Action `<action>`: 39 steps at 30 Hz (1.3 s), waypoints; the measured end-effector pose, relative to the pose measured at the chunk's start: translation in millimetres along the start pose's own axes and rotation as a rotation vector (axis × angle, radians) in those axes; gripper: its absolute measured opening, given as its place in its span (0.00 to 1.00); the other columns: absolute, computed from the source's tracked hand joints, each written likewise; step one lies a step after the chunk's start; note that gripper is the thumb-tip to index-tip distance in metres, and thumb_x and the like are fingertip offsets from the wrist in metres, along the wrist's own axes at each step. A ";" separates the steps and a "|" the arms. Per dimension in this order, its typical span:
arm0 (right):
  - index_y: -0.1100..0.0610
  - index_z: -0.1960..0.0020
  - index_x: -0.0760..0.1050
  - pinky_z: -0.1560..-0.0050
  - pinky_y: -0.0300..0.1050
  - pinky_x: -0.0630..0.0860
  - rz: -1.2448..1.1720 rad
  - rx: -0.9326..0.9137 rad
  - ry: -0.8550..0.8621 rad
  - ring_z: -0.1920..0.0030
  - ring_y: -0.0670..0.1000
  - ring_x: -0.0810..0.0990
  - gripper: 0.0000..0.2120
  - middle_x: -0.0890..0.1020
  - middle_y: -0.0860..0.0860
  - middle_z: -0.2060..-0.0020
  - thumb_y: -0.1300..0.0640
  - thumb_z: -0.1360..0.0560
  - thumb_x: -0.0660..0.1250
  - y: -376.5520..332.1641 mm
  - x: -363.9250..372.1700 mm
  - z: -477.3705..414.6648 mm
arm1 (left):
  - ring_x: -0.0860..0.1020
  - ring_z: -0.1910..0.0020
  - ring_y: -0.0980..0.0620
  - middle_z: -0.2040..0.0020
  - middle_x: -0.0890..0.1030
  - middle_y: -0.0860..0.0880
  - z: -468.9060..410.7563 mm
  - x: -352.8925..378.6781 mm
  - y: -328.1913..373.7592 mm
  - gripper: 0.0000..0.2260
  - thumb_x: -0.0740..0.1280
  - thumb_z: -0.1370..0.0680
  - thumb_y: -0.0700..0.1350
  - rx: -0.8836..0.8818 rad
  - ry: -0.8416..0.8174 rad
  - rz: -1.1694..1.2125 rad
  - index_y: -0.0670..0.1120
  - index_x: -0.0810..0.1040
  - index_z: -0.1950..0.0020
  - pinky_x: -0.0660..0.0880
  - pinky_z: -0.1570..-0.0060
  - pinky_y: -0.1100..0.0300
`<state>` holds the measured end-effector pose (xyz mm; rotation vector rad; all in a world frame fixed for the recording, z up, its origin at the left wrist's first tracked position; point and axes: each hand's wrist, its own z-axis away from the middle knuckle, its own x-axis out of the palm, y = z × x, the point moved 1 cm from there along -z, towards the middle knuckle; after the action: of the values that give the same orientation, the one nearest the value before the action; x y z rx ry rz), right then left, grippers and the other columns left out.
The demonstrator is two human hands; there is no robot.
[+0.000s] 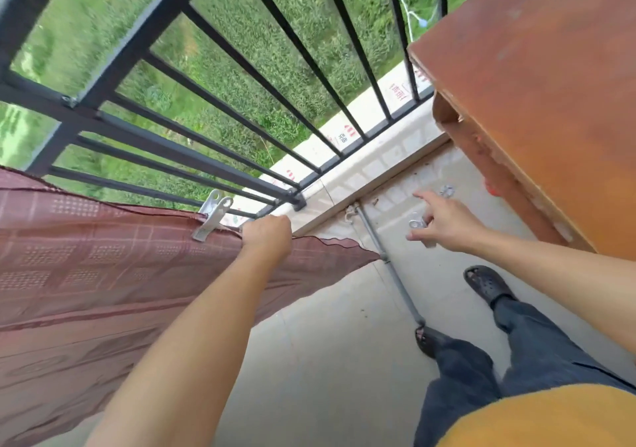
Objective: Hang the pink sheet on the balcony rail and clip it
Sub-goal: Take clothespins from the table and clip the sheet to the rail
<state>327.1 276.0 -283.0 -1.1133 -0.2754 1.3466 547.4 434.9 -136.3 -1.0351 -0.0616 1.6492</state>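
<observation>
Head view, sole camera: wide-angle, worn at head height, facing forward and steeply down. In frame: balcony railing [130,55] across the upper left, floor [327,360] at lower centre, left hand [266,236] and right hand [444,222] at arm's length, mid-frame. Straight bars bow near the edges.

The pink sheet [103,257], a dusty rose cloth with a woven check pattern, hangs over the black metal balcony rail [155,142] and falls on the balcony side. Its top edge runs along the rail; its loose right end sags toward the floor. A silver metal clip [211,214] clamps that edge to the rail, and the left hand [270,236] grips the edge just beside it. A second clip [446,190] lies on the floor, and a third [417,222] shows partly behind the right hand [444,224]; whether it is held cannot be told.
</observation>
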 end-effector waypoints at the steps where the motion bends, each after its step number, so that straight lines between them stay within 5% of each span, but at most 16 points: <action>1: 0.46 0.47 0.72 0.60 0.49 0.77 -0.040 0.016 -0.012 0.61 0.52 0.81 0.21 0.83 0.49 0.67 0.48 0.36 0.77 1.1 7.8 -2.8 | 0.78 0.51 0.44 0.47 0.80 0.46 -5.8 1.2 1.0 0.05 0.63 0.25 0.37 -0.012 -0.009 0.039 0.47 0.70 0.52 0.69 0.55 0.55; 4: 0.58 0.62 0.79 0.63 0.55 0.80 -0.193 0.043 -0.070 0.68 0.55 0.82 0.08 0.83 0.54 0.70 0.60 0.36 0.78 3.0 20.6 -8.7 | 0.75 0.57 0.45 0.52 0.79 0.47 -23.0 8.6 1.9 0.08 0.68 0.26 0.44 -0.038 -0.064 0.123 0.45 0.70 0.54 0.69 0.57 0.54; 8: 0.61 0.63 0.80 0.65 0.48 0.75 -0.313 0.044 -0.095 0.71 0.50 0.77 0.05 0.82 0.61 0.66 0.69 0.36 0.72 3.7 23.5 -11.3 | 0.76 0.57 0.44 0.52 0.80 0.46 -39.8 17.6 5.0 0.08 0.68 0.27 0.41 -0.028 -0.099 0.178 0.44 0.70 0.54 0.70 0.58 0.55; 11: 0.59 0.58 0.81 0.63 0.52 0.78 -0.365 0.064 -0.050 0.69 0.52 0.77 0.09 0.80 0.57 0.67 0.68 0.36 0.69 4.4 27.8 -18.6 | 0.74 0.57 0.43 0.50 0.79 0.44 -47.3 16.7 9.3 0.04 0.63 0.26 0.38 0.063 -0.063 0.168 0.43 0.73 0.52 0.70 0.58 0.54; 14: 0.58 0.53 0.80 0.62 0.48 0.78 -0.404 0.079 -0.049 0.68 0.53 0.77 0.12 0.79 0.52 0.67 0.69 0.36 0.73 1.3 34.0 -31.2 | 0.78 0.49 0.43 0.48 0.80 0.46 -51.7 18.9 7.2 0.12 0.64 0.28 0.39 0.185 0.030 0.147 0.48 0.81 0.48 0.71 0.56 0.55; 19: 0.57 0.58 0.83 0.60 0.43 0.74 -0.293 0.000 -0.013 0.65 0.47 0.77 0.12 0.82 0.49 0.66 0.56 0.39 0.82 -24.4 53.3 -52.9 | 0.79 0.49 0.44 0.48 0.80 0.48 -57.8 29.9 3.1 0.09 0.67 0.26 0.47 0.218 0.044 0.201 0.51 0.81 0.47 0.69 0.58 0.57; 26: 0.53 0.65 0.81 0.63 0.44 0.75 -0.291 -0.159 -0.037 0.66 0.46 0.78 0.09 0.82 0.47 0.69 0.56 0.39 0.81 -65.1 90.4 -68.2 | 0.79 0.51 0.43 0.48 0.81 0.46 -67.1 36.9 9.5 0.09 0.64 0.25 0.41 0.216 0.029 0.210 0.47 0.80 0.46 0.70 0.59 0.55; 32: 0.57 0.61 0.84 0.64 0.39 0.72 -0.232 -0.238 -0.070 0.67 0.43 0.78 0.07 0.81 0.45 0.69 0.58 0.36 0.79 -75.7 115.0 -78.8 | 0.73 0.58 0.48 0.57 0.76 0.50 -66.1 32.0 10.7 0.12 0.71 0.26 0.57 0.218 0.060 0.305 0.49 0.82 0.52 0.68 0.60 0.58; 39: 0.57 0.49 0.84 0.55 0.36 0.76 -0.233 -0.223 -0.139 0.59 0.44 0.81 0.13 0.84 0.45 0.58 0.56 0.33 0.78 -74.3 124.9 -76.4 | 0.78 0.54 0.47 0.54 0.82 0.50 -62.4 31.0 12.7 0.05 0.73 0.27 0.46 0.211 0.149 0.333 0.49 0.84 0.53 0.67 0.62 0.58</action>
<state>464.0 360.0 -317.2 -1.1329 -0.6509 1.2062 578.4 426.8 -199.5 -1.0414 0.3944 1.8231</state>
